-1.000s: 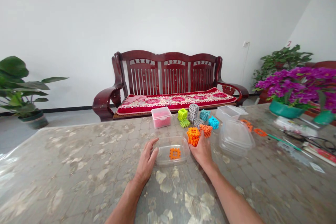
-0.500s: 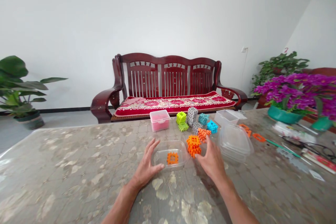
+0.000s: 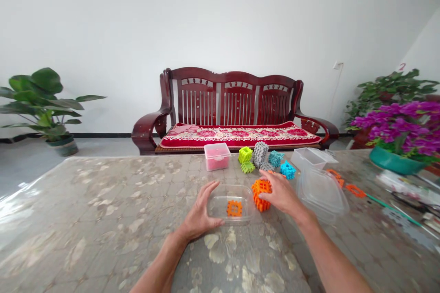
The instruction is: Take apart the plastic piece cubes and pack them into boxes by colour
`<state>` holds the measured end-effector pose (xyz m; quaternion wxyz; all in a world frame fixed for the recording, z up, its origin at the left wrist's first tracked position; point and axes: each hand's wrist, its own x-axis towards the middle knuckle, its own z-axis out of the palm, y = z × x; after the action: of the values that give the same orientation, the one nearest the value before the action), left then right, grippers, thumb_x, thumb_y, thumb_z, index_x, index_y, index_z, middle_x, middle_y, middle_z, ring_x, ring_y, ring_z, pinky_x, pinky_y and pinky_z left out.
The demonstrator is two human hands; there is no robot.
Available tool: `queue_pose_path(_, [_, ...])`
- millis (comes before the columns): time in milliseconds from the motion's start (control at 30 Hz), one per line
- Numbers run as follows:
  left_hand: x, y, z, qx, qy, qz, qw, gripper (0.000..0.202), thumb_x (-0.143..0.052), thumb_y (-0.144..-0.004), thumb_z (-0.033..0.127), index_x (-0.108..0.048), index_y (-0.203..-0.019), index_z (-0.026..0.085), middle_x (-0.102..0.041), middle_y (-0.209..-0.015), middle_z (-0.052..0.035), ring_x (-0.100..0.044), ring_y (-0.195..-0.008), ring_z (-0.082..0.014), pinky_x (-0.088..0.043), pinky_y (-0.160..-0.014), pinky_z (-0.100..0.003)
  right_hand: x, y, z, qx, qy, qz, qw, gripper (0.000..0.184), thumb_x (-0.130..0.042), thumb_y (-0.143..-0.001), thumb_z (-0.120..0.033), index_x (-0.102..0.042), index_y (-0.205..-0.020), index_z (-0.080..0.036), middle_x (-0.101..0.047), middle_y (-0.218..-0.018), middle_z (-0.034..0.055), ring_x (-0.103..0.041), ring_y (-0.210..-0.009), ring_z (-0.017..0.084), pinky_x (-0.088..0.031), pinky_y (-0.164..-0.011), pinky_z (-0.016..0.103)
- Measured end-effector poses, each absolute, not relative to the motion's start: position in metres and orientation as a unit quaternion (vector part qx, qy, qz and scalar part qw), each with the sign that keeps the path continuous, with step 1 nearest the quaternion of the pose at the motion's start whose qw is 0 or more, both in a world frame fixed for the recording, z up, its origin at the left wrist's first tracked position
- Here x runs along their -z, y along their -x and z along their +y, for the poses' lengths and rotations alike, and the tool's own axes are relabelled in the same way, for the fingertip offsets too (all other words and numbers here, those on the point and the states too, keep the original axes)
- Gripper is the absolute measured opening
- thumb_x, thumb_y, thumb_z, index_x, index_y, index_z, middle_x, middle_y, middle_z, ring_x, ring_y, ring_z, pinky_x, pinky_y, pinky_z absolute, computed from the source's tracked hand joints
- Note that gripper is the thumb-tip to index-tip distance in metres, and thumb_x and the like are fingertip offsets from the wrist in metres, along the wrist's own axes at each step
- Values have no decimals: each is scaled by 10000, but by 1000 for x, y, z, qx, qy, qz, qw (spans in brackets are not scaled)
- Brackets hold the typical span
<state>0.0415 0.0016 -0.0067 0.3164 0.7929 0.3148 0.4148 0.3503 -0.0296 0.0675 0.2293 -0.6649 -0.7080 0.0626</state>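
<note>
Orange block stack (image 3: 258,192) on the bench (image 3: 113,219), just right of the clear container (image 3: 217,206).
The left hand (image 3: 200,216) spreads wide around the container's left end; the right hand (image 3: 283,192) has thumb and fingers apart at the stack, though whether they grip it I cannot tell. One flat orange piece (image 3: 234,214) lies inside the container; a lidded pink-filled box (image 3: 217,159) sits behind.

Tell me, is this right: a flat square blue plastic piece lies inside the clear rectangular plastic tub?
Only the colour is wrong: the head view shows a flat square orange plastic piece lying inside the clear rectangular plastic tub.
</note>
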Motion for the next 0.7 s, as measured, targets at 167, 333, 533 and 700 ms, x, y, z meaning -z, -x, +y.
queue_pose_path(167, [6,-43,1,-418,-786,318,328,970,-822,-652,511,-378,-1463,218,-412,-1439,-150,-393,-1359,-365,-313,-1155,-569,-78,-335,-34,-64,645,-714,264,714,-656,-672,-217,-533,-1375,-233,-695,-1195,48,-563,-1144,267,-390,-1037,428])
queue_pose_path(333, [7,-45,1,-427,-781,312,333,1012,-825,-644,516,-333,-1477,217,-407,-1431,-149,-431,-1315,-352,-356,-1125,-556,-84,-287,-36,-141,597,-750,246,739,-680,-652,-180,-540,-1375,-242,-683,-1196,56,-580,-1100,240,-437,-984,369])
queue_pose_path(533, [10,-46,0,-434,-769,323,340,1095,-838,-625,527,-270,-1507,213,-402,-1431,-159,-473,-1268,-343,-404,-1085,-547,-71,-240,-28,-194,529,-792,237,749,-708,-642,-184,-544,-1372,-229,-646,-1271,80,-571,-1153,252,-446,-1004,377])
queue_pose_path(700, [10,-46,0,-428,-773,325,338,1115,-854,-618,452,-242,-1521,222,-381,-1448,-155,-473,-1268,-341,-400,-1090,-552,-59,-242,-26,-221,515,-767,312,583,-637,-701,-140,-612,-1276,-231,-633,-1304,67,-584,-1194,216,-443,-1046,363])
